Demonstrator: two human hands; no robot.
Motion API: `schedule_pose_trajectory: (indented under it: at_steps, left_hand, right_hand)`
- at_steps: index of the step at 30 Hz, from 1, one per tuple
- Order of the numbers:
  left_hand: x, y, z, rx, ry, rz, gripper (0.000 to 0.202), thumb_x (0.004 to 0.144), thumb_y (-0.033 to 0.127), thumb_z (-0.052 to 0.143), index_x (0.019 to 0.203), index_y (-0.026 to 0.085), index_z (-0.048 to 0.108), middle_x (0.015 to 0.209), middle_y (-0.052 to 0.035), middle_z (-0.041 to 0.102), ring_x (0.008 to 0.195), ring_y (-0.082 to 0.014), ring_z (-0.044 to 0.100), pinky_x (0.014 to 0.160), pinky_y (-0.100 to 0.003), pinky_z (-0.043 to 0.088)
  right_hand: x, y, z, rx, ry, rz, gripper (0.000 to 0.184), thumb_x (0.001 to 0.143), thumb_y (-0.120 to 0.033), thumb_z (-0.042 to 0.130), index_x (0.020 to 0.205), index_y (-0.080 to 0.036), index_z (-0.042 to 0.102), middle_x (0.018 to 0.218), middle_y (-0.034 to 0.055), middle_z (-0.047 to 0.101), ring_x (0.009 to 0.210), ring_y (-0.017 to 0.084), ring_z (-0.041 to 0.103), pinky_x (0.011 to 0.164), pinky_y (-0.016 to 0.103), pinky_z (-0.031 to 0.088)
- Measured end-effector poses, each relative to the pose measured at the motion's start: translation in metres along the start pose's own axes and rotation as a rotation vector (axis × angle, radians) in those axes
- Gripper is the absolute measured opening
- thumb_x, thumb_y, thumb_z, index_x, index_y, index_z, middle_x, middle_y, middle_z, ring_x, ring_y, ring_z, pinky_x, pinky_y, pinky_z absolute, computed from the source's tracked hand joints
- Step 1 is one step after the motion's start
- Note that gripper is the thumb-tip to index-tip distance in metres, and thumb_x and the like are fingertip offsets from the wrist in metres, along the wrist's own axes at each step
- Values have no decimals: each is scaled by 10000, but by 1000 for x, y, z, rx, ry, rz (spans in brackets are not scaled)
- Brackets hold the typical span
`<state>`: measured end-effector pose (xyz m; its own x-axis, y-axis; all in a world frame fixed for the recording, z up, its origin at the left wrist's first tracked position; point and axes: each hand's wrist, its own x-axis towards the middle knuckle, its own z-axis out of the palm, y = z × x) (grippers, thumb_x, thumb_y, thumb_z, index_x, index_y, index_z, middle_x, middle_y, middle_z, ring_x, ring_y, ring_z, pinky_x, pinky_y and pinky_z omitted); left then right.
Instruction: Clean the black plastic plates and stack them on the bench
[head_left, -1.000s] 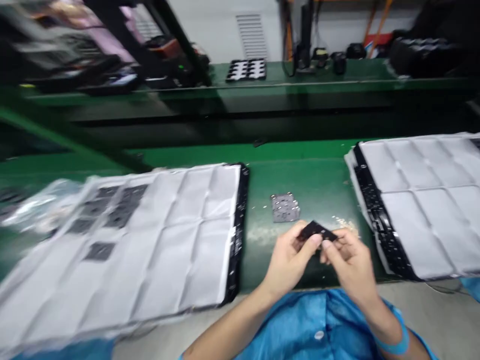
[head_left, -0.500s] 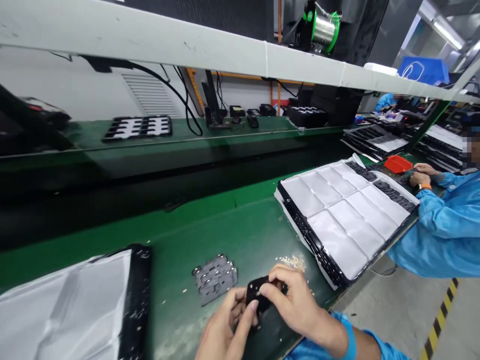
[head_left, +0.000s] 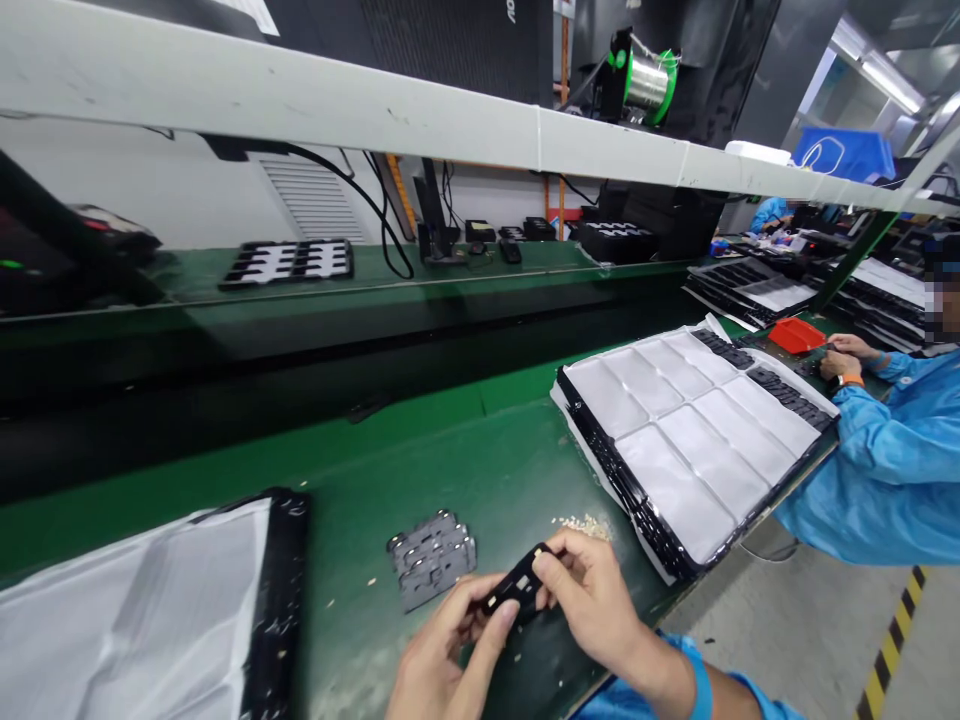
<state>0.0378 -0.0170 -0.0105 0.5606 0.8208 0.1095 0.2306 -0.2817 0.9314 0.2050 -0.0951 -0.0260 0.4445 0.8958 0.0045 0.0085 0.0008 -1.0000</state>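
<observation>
Between my two hands is a flat black plastic part (head_left: pixel 517 587) with small pale spots on its face. My left hand (head_left: pixel 457 650) pinches its left end, thumb on the near edge. My right hand (head_left: pixel 592 590) grips the other end, the thumb pressing near the top corner. Left of the part, several dark grey plastic pieces (head_left: pixel 433 558) lie grouped on the green bench (head_left: pixel 352 620). A small heap of tiny cream-coloured bits (head_left: pixel 589 526) lies just beyond my right hand, and a few are scattered over the bench.
A stack of black trays with white liners (head_left: pixel 690 430) stands to the right; another lined tray (head_left: pixel 135 620) lies at left. At far right, a co-worker in a blue sleeve (head_left: pixel 892 420) works by a red tray (head_left: pixel 796 335). A white shelf beam (head_left: pixel 420 120) crosses above.
The black part has been turned in my hands, so it now slants up to the right and its spotted face shows more. Both hands keep hold of it. The view has shifted slightly.
</observation>
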Motion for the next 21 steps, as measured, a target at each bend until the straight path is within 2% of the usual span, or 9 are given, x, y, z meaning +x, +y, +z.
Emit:
schedule_pose_trajectory:
  at_steps: [2,6,9,13,18,21]
  left_hand:
    - [0,3,3,-44,20,-43,299,930,530,726,925,238,793,801,-36,764,684,-223,709,694,-290,614]
    - [2,17,8,-145,82,-131,326,924,523,730,881,201,750,766,-27,737,663,-183,669,675,-264,574]
    - [4,22,14,-258,57,-211,376,950,550,712,924,176,711,656,3,674,588,-144,613,614,-233,509]
    - [3,20,21,-432,-6,-289,476,946,640,714,943,168,647,567,23,636,477,-107,522,521,-212,417]
    - [-2,20,21,-410,10,-239,472,974,620,712,935,151,676,547,45,572,490,-96,509,541,-214,409]
    - [-5,21,21,-337,6,-182,417,1020,551,679,940,143,709,572,46,551,508,-96,512,552,-219,417]
  right_hand:
    - [-3,2,0,38,-21,39,477,1013,-633,656,891,-177,722,704,20,725,640,169,704,654,267,564]
    - [-8,-7,-6,-110,-25,-55,372,1007,-544,695,976,-188,799,964,75,835,941,237,778,888,319,597]
    - [-11,-11,-12,-163,-10,-65,305,1012,-477,702,943,-199,807,914,59,827,887,233,776,837,304,592]
    - [-11,-9,-18,-113,-51,-53,261,1033,-434,698,949,-211,805,865,47,808,803,215,769,783,294,600]
    - [-8,-13,-23,-148,-43,-84,224,1002,-402,746,1112,-226,831,1049,84,817,894,225,756,810,317,604]
    - [-6,-18,-22,-152,-31,-88,220,1006,-363,723,1125,-227,847,1017,80,806,822,202,729,751,306,595]
